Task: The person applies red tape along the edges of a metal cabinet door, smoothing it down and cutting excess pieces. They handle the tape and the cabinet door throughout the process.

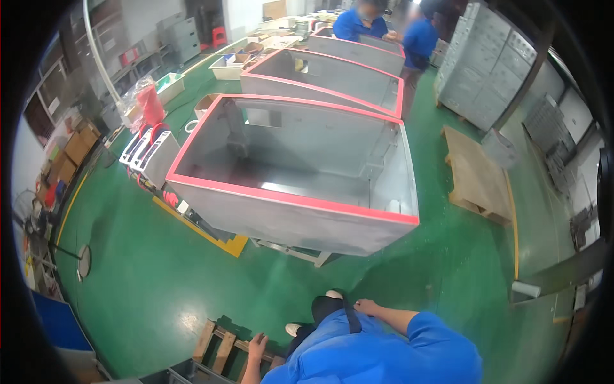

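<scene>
My left hand [258, 344] hangs low at my left side, above a slatted wooden pallet [224, 349]. Its fingers are loosely stretched, and nothing shows in them. Close to my right thigh is my right hand [366, 307], fingers loosely apart with no object visible. Both hands are away from the large grey metal cabinet shell [300, 221] standing in front of me. Its open top faces up, and red tape [307, 203] runs along the rim. The shell rests on a low metal frame [291, 253].
Two similar shells [320, 70] stand in a row behind. Two people in blue [419, 45] are at the farthest one. A white machine [153, 157] sits at the near shell's left. On the right are a wooden pallet [476, 176] and stacked grey cabinets [486, 64].
</scene>
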Action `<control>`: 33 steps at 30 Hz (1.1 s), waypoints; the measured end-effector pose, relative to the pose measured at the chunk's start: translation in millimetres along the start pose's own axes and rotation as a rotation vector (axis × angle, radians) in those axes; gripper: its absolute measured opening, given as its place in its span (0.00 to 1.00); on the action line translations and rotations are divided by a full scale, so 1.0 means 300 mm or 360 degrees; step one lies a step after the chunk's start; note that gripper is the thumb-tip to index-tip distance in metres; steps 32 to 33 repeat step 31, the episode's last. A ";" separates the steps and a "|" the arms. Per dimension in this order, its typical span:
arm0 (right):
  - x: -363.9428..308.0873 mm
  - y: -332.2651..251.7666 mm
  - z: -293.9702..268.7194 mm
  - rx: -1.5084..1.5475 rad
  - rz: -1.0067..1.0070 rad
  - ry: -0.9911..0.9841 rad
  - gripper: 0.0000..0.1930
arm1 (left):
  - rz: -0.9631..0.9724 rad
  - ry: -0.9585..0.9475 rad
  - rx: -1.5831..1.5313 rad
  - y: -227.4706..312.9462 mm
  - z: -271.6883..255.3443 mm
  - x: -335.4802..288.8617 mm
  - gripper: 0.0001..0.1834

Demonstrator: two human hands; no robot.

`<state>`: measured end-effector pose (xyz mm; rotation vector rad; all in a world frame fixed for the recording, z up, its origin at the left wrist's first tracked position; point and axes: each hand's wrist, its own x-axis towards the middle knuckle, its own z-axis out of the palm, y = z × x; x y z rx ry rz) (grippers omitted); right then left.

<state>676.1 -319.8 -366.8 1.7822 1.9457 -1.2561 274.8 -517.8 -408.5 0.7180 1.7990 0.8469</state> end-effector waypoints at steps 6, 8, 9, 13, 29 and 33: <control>-0.075 -0.353 -0.038 0.0795 -0.0358 0.0216 0.14 | -0.0098 -0.0483 -0.0372 0.247 0.089 0.076 0.24; -0.086 -0.534 -0.043 0.0831 -0.0534 0.0366 0.09 | 0.0015 -0.0777 -0.0210 0.420 0.118 0.034 0.24; -0.040 -0.557 -0.013 0.1261 -0.0388 0.0016 0.10 | 0.0062 -0.0925 -0.0115 0.457 0.105 0.043 0.24; 0.242 -0.512 0.136 0.0806 -0.0783 -0.0271 0.12 | -0.0047 -0.1090 -0.0005 0.371 -0.073 0.194 0.24; 0.441 -0.408 0.092 -0.0163 -0.0047 -0.0342 0.14 | 0.0442 -0.0335 0.0658 0.346 -0.507 0.675 0.21; 0.393 -0.491 0.122 0.0267 0.0302 -0.0091 0.17 | 0.0485 -0.0415 0.0723 0.389 -0.564 0.749 0.21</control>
